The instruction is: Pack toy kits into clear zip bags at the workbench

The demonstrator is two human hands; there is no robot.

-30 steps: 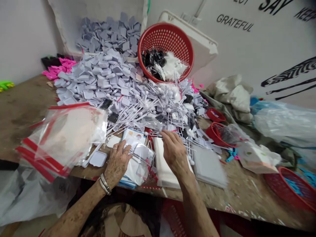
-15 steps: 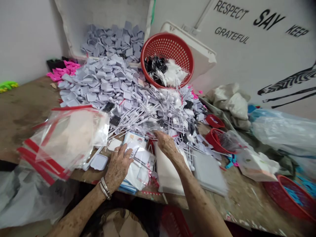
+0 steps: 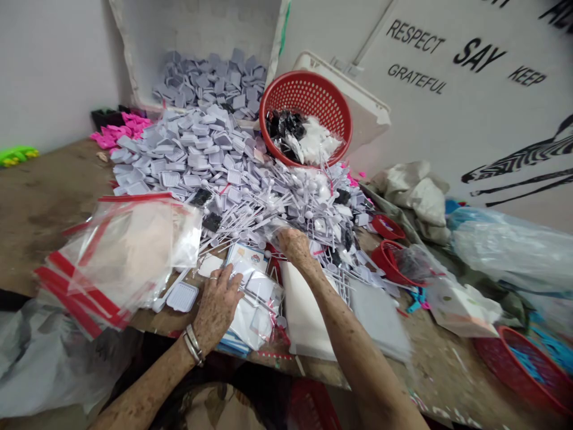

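Note:
My left hand (image 3: 218,303) lies flat, fingers spread, on a clear bag (image 3: 257,298) that holds white cards and a small tray, at the table's near edge. A bracelet is on that wrist. My right hand (image 3: 293,242) reaches forward into the pile of white plastic sticks (image 3: 295,194). Its fingers curl down at a small crumpled clear bag (image 3: 271,227); what they grip is hidden. A stack of white sheets (image 3: 304,316) lies under my right forearm.
A heap of pale square trays (image 3: 192,155) spills from a foam box (image 3: 201,30). A tipped red basket (image 3: 308,80) holds black and white packets. Red-striped zip bags (image 3: 120,251) lie left, small red baskets (image 3: 387,254) and plastic bags (image 3: 510,245) right.
My right hand moved forward off the white sheets into the stick pile and its fingers curled down. My left hand stayed on the clear bag. The view tilted up slightly.

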